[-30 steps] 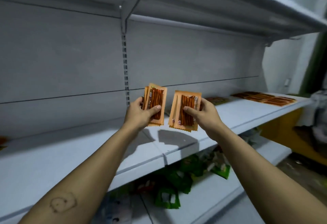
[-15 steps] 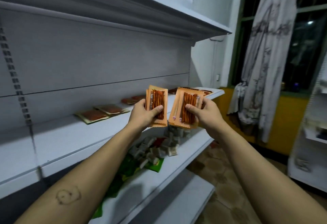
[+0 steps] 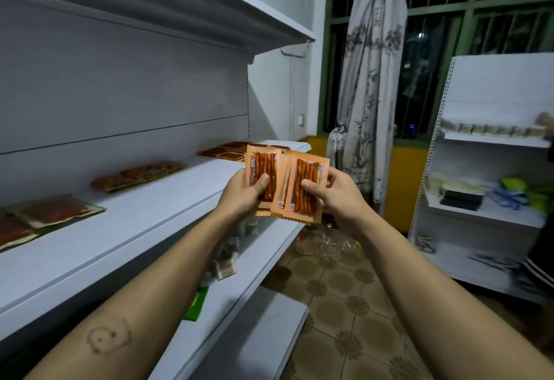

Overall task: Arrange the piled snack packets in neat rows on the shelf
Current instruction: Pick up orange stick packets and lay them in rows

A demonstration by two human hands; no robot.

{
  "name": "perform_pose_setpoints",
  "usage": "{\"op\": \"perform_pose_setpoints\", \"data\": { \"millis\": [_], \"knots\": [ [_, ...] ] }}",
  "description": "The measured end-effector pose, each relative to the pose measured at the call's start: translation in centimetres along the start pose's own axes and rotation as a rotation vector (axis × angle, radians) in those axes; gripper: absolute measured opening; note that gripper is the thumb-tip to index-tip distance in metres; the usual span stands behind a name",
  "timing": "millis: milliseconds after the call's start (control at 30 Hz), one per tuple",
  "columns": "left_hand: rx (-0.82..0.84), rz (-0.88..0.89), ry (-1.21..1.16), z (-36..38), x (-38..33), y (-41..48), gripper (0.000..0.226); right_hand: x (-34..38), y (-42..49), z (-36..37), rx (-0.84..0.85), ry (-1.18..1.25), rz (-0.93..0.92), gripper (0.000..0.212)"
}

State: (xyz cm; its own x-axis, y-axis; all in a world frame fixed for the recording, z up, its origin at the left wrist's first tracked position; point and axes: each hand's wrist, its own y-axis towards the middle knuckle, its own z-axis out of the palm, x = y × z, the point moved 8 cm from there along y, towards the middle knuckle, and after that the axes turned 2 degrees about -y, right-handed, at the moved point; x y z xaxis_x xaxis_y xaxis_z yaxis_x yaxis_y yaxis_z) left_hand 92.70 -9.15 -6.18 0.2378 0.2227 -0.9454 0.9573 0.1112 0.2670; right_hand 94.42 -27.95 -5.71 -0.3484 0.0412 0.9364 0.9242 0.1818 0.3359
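- White metal shelving fills the left side, and its middle shelf (image 3: 156, 217) runs away toward a barred window with a pale patterned curtain (image 3: 368, 94).
- Flat packets (image 3: 54, 211) lie in separate groups along that shelf, out to its far end.
- Off the shelf's front edge, the left hand (image 3: 239, 196) grips a small stack of orange packets (image 3: 265, 169), thumb pressed across the front and fingers curled behind.
- The right hand (image 3: 338, 196) pinches a second orange stack (image 3: 305, 187) the same way, its fingers (image 3: 330, 176) wrapped round the outer edge.
- Both stacks stand upright, long axis near vertical, clear windows facing the camera, with the red sticks running top to bottom.
- Their inner edges overlap.
- Below is a brown tiled floor (image 3: 344, 304), and a second white rack (image 3: 485, 169) stands at the right.
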Motion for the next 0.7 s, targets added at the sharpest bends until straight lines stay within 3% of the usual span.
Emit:
{"op": "perform_pose_setpoints", "data": {
  "millis": [100,333,600,700],
  "knots": [
    [0.063,0.016,0.003,1.6,0.9,4.2,0.034,-1.7,4.5,-0.3,-0.042,0.020,0.036,0.035],
    [-0.080,-0.023,0.033,-2.4,4.0,16.7,0.042,-4.2,17.3,4.2,0.051,0.070,0.099,0.017],
    [-0.049,-0.162,-0.229,-5.0,6.9,25.0,0.062,-5.0,28.2,9.6,0.037,-0.012,0.055,0.012],
    [-0.039,-0.169,-0.272,-5.7,7.6,26.5,0.060,-6.0,31.0,10.8,0.054,0.018,0.098,0.009]
  ]
}}
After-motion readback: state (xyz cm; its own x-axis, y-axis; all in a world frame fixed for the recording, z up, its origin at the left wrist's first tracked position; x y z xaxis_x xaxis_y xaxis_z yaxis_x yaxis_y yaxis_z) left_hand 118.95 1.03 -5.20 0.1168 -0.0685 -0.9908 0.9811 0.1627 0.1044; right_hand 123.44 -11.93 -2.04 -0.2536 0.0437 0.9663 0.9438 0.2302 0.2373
